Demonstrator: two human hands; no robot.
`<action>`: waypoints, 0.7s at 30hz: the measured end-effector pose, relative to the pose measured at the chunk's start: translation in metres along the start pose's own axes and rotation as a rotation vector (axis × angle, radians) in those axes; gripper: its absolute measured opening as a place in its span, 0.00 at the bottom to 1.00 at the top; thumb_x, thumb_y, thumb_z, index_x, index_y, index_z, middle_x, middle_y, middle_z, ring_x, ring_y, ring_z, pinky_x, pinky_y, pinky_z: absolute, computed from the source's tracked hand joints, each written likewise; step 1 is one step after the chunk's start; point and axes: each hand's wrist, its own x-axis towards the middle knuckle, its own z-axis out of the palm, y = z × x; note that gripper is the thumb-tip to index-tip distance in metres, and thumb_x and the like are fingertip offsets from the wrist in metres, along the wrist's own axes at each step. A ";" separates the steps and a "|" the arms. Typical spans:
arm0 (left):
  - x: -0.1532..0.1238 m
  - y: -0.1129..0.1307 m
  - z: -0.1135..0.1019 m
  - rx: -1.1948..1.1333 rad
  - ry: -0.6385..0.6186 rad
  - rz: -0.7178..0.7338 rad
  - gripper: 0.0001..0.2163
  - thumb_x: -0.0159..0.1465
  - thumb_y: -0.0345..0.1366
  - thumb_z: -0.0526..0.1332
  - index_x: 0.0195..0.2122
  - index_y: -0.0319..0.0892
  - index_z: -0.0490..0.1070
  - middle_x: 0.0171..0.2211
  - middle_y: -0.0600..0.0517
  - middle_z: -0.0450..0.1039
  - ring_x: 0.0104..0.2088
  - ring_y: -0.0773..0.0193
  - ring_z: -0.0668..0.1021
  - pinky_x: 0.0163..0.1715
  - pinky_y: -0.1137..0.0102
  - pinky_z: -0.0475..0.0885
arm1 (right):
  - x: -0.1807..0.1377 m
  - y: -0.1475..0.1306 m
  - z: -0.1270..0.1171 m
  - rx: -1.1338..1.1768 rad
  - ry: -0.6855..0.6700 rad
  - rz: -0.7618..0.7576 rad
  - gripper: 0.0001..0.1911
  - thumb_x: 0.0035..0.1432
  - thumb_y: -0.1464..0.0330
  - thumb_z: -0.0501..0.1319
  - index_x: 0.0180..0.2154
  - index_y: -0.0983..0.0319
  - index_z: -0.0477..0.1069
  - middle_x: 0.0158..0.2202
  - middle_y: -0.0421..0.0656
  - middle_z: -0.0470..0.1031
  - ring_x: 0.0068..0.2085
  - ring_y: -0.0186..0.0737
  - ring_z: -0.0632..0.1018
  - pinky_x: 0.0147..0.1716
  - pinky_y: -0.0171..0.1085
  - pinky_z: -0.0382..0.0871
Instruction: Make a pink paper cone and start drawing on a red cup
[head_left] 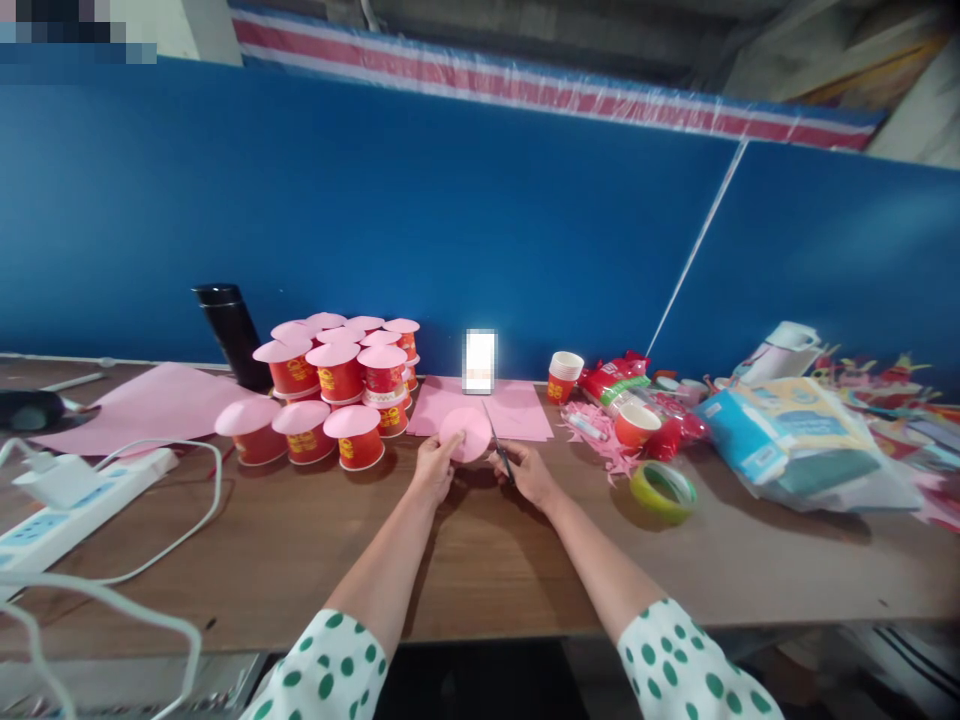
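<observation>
Between thumb and fingers, my left hand pinches a round pink paper disc, held up above the table. My right hand is closed on a pair of dark-handled scissors, its blades pointing up and away beside the disc's right edge. Whether the blades touch the paper I cannot tell. Behind the disc, pink paper sheets lie on the table. To the left stand several red paper cups stacked in tiers, topped with shallow pink paper cones.
A lit phone stands against the blue partition. On the right are nested paper cups, a tape roll and a plastic-wrapped pack. Leftward are a black flask, more pink paper and a power strip with cables.
</observation>
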 end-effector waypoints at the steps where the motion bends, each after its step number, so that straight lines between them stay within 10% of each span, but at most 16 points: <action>1: 0.000 0.000 0.000 0.011 0.018 -0.007 0.17 0.38 0.39 0.73 0.25 0.35 0.71 0.17 0.53 0.71 0.17 0.71 0.71 0.17 0.76 0.63 | -0.001 -0.001 0.000 0.017 0.006 0.007 0.25 0.45 0.55 0.66 0.42 0.65 0.74 0.20 0.36 0.67 0.20 0.30 0.67 0.20 0.31 0.63; 21: 0.000 0.001 -0.001 0.052 0.013 -0.041 0.16 0.40 0.38 0.72 0.26 0.34 0.72 0.16 0.53 0.70 0.16 0.69 0.71 0.16 0.75 0.63 | -0.003 -0.009 0.001 0.006 -0.011 0.019 0.22 0.43 0.52 0.66 0.33 0.64 0.73 0.20 0.36 0.67 0.21 0.30 0.68 0.21 0.31 0.63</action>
